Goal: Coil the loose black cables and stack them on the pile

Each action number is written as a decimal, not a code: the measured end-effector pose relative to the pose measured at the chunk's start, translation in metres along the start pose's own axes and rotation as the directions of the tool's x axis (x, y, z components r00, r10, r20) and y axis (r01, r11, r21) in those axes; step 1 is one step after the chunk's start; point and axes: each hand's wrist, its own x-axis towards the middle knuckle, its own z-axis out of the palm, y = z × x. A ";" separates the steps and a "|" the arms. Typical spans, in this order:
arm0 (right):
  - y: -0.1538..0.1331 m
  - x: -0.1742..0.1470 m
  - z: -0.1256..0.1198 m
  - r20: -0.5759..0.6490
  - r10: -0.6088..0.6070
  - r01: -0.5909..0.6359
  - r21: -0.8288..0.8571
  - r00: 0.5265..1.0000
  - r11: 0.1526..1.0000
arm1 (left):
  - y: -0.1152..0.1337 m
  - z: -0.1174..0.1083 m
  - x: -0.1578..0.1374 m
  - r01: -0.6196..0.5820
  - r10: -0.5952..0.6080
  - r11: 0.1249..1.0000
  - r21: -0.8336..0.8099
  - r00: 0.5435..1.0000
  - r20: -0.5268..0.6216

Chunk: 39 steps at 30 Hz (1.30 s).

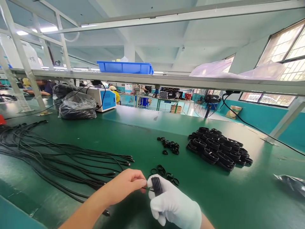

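My gloved right hand (170, 202) is wrapped round a coiled black cable (156, 186), its loops stacked side by side. Bare, my left hand (130, 183) pinches a thin black strand running to that coil, likely the cable's free length; its end is hidden by the fingers. Just beyond my right hand lie several small black loops (161, 170). More of these black loops are gathered in a small heap (171, 144) farther back. Long straight black cables (71, 156) with plugs at their ends stretch across the left of the table, under my left forearm.
A pile of coiled black cables (218, 148) sits on the green table (133, 127) at the right. Back left are filled plastic bags (77, 106) and a blue-and-white machine (106, 99). A shelf above bears a blue tray (125, 67). A plastic bag (292, 184) lies far right.
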 end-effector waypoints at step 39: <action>0.012 0.000 -0.006 0.148 -0.050 0.027 0.156 0.988 0.987 | 0.010 0.042 -0.003 -0.318 0.368 0.928 0.193 0.858 -0.358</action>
